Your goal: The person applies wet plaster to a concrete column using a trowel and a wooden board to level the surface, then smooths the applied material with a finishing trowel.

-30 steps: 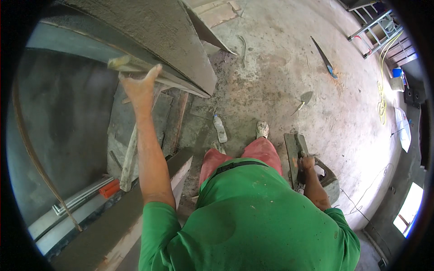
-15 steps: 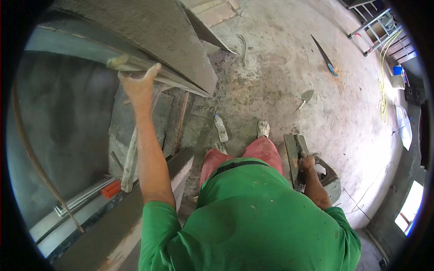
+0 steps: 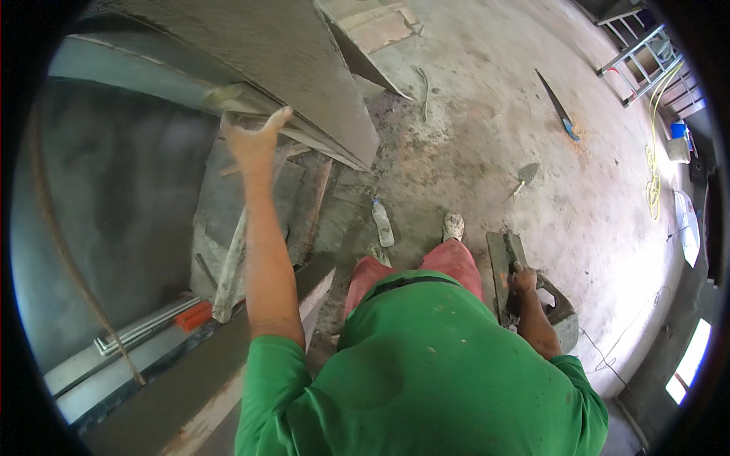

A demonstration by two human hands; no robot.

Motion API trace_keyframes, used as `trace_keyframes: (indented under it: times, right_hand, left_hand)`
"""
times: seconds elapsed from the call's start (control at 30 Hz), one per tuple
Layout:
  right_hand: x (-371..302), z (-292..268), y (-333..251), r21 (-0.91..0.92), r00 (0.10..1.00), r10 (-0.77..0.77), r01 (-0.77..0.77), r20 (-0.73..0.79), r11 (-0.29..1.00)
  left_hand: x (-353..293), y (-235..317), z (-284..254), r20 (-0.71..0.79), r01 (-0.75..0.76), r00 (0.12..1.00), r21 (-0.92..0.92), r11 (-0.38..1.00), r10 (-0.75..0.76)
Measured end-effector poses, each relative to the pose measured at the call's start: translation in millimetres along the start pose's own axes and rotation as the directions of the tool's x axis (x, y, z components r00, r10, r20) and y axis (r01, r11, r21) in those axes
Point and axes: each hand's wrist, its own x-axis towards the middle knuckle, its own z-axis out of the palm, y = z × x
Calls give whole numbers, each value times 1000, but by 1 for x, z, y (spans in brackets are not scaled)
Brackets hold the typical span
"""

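Note:
My left hand (image 3: 257, 144) is raised at the lower edge of a grey, plaster-coated slab (image 3: 304, 68). Its thumb and fingers span a pale wooden strip (image 3: 323, 143) along that edge, the fingertips partly hidden behind it. Low on the right, my right hand (image 3: 523, 281) is closed round the handle of a plastering trowel (image 3: 499, 266), whose long flat blade is smeared with grey. Beside the trowel stands a grey, mortar-stained container (image 3: 564, 311), partly covered by my right forearm.
A plastic bottle (image 3: 383, 224) lies by my feet. On the floor rest a pointed trowel (image 3: 526, 176) and a handsaw (image 3: 556, 106). A ladder (image 3: 639, 57) and yellow hose (image 3: 652, 171) are at far right. Left, a plastered ledge (image 3: 175, 399) borders boards and pipes.
The whole view has shifted slightly, moving the scene a little to the right and down. Both hands keep their places, left at the slab's edge and right on the plastering trowel.

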Motion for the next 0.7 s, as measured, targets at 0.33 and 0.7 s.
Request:
trace_keyframes:
  times: [0.33, 0.7]
  right_hand:
    - [-1, -4, -24, 64, 989, 124, -130, 84, 989]
    - [-8, 3, -18, 122, 997, 55, -49, -45, 991]
  left_hand:
    - [-4, 18, -8, 66, -34, 997, -67, 997, 39]
    - [-6, 21, -7, 94, -21, 995, -31, 999, 23]
